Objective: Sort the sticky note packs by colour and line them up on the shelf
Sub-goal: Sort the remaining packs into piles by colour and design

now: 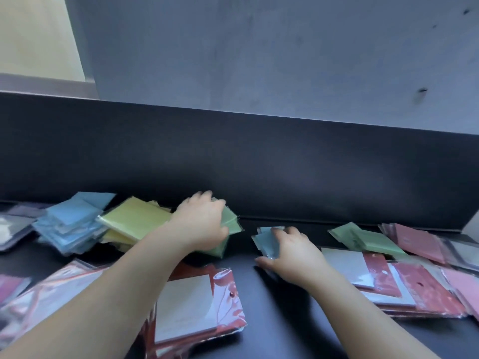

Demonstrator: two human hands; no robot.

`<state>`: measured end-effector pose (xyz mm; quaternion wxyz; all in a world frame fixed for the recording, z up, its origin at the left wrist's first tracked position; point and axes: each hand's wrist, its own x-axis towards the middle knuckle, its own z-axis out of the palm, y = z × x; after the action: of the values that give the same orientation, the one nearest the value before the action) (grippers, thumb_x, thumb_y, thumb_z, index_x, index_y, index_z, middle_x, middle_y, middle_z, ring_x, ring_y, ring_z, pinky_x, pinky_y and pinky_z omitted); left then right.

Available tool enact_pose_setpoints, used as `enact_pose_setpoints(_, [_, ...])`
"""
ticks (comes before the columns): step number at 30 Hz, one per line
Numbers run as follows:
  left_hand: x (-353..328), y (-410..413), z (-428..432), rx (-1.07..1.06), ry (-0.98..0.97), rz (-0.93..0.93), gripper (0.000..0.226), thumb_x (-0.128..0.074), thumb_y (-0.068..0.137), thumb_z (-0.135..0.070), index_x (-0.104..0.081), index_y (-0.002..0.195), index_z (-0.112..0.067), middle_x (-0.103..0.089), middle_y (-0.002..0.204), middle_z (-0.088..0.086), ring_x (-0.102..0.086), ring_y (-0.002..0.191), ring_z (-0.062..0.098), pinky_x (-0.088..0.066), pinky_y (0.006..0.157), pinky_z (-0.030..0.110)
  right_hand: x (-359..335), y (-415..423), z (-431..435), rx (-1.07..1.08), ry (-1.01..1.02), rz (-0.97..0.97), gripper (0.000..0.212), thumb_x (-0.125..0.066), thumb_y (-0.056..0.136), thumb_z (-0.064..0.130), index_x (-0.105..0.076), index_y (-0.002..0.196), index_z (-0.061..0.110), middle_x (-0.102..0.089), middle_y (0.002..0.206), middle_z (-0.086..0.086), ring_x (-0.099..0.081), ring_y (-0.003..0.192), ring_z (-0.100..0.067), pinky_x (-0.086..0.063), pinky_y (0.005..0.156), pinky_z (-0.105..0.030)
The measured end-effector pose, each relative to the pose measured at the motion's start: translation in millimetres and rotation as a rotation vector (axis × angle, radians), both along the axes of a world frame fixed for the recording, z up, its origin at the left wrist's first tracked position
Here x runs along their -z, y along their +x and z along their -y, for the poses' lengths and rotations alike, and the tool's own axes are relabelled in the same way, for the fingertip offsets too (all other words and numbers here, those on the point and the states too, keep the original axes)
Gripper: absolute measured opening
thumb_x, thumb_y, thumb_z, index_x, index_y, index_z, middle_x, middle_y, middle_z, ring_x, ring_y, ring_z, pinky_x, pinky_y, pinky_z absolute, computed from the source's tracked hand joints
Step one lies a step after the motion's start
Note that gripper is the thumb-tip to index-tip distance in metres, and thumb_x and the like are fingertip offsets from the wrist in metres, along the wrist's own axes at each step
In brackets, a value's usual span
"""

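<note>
On the dark shelf [259,307], sticky note packs lie in loose piles by colour. A blue pile [70,224] is at the left, a yellow pile [134,218] beside it. My left hand [201,221] grips a green stack [230,226] against the back wall. My right hand [290,252] holds a few blue packs [267,240] down on the shelf, thumb and fingers curled round them. More green packs [363,238] and pink packs [420,242] lie at the right.
Red-backed wrapped packs [202,299] lie in front of my left forearm, more of them at the right [404,286] and at the left [39,301]. A dark back panel [259,164] rises behind the shelf. Grey packs [10,229] sit far left.
</note>
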<state>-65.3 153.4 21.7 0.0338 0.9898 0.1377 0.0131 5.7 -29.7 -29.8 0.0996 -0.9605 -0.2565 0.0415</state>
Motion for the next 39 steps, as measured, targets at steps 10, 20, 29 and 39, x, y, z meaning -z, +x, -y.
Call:
enact_pose_setpoints(10, [11.5, 14.7, 57.9, 0.241, -0.112, -0.069, 0.038, -0.046, 0.094, -0.03, -0.049, 0.128, -0.013, -0.045, 0.134, 0.008, -0.044, 0.125, 0.029, -0.041, 0.102, 0.042, -16.7, 9.2, 35.8, 0.12, 0.173, 0.07, 0.06, -0.055, 0.082, 0.036, -0.042, 0.139, 0.026, -0.051, 0.124, -0.004, -0.049, 0.117, -0.024, -0.044, 0.089, -0.03])
enact_pose_setpoints(20, [40.3, 75.2, 110.1, 0.002, -0.067, -0.215, 0.06, -0.044, 0.094, -0.05, -0.037, 0.144, -0.017, -0.037, 0.144, 0.018, -0.042, 0.127, 0.035, -0.035, 0.103, 0.037, -20.8, -7.3, 101.9, 0.126, 0.296, 0.112, 0.054, -0.054, 0.084, 0.033, -0.044, 0.137, 0.023, -0.047, 0.131, 0.002, -0.042, 0.123, -0.02, -0.039, 0.096, -0.029])
enact_pose_setpoints(29, [46.3, 49.1, 140.1, -0.095, -0.175, -0.126, 0.058, -0.058, 0.08, -0.035, -0.046, 0.134, -0.02, -0.045, 0.13, 0.011, -0.046, 0.116, 0.036, -0.042, 0.093, 0.036, -8.2, -28.3, 139.0, 0.055, 0.387, 0.111, 0.06, -0.058, 0.086, 0.037, -0.041, 0.141, 0.023, -0.044, 0.136, 0.004, -0.04, 0.124, -0.019, -0.032, 0.102, -0.026])
enact_pose_setpoints(39, [16.2, -70.4, 99.7, -0.203, -0.334, 0.216, 0.062, -0.063, 0.077, -0.036, -0.045, 0.136, -0.027, -0.042, 0.138, -0.001, -0.045, 0.126, 0.019, -0.04, 0.101, 0.031, -8.5, -63.0, 77.4, -0.142, 0.527, 0.129, 0.055, -0.063, 0.083, 0.026, -0.049, 0.136, 0.018, -0.049, 0.131, 0.003, -0.044, 0.121, -0.015, -0.029, 0.094, -0.018])
